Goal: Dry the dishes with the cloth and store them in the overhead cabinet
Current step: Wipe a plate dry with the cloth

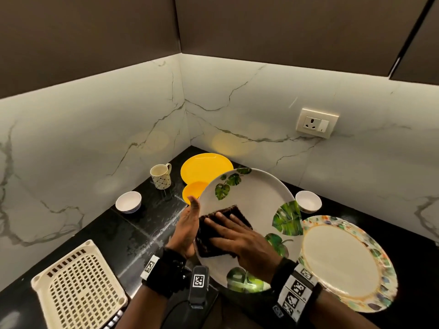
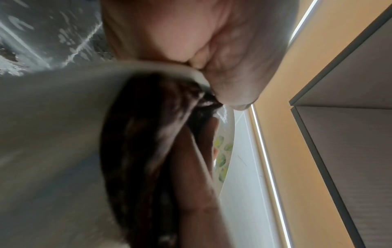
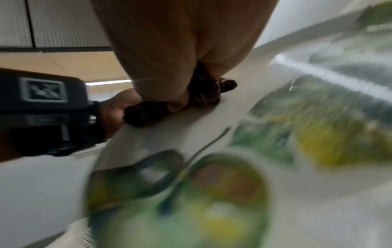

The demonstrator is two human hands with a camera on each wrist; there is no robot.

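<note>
A: How far along is the job?

B: Early, I'd judge. The overhead cabinet [image 1: 285,29] is closed, and the floral plate [image 1: 342,260], the yellow plate [image 1: 206,166], two white bowls [image 1: 128,202] and a mug [image 1: 161,175] sit on the desk [image 1: 133,233], waiting. None looks stored.

A: And the dish being dried?

B: The leaf plate [image 1: 249,198] is held above the desk, tilted, its face turned up toward the person. It is round, so it has no long axis.

A: The hands?

B: The left hand [image 1: 187,224] grips the plate's left rim, thumb up. The right hand [image 1: 240,236] lies with fingers straight, pressing the dark cloth [image 1: 213,233] against the plate's face.
</note>
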